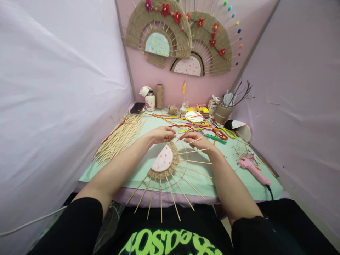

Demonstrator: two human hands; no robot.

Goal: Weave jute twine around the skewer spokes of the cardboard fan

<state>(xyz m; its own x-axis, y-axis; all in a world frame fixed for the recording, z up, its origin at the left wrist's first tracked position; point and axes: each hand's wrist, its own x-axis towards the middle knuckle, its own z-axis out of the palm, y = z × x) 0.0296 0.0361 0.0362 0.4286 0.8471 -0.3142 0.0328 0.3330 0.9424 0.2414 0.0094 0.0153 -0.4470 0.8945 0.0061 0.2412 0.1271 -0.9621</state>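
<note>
A half-round fan frame (175, 161) lies tilted at the table's front edge, its thin wooden sticks spreading toward me and to the right. Its centre is a white half-circle patch with pink dots (162, 159), bordered by a band of wound twine (166, 173). A loose strand of twine (187, 157) curves across the sticks up to my hands. My left hand (165, 134) is closed in a pinch on the twine at the frame's upper end. Close by on the right, my right hand (198, 140) has its fingers closed at the same strand, partly behind the sticks.
A pile of thin sticks (120, 136) lies left. Colourful pipe cleaners (212, 128), green-handled pliers (216, 138) and a white disc (194, 116) lie behind my hands. A pink glue gun (253, 168) rests right. A bottle (150, 101) and twine spool (159, 96) stand at the back.
</note>
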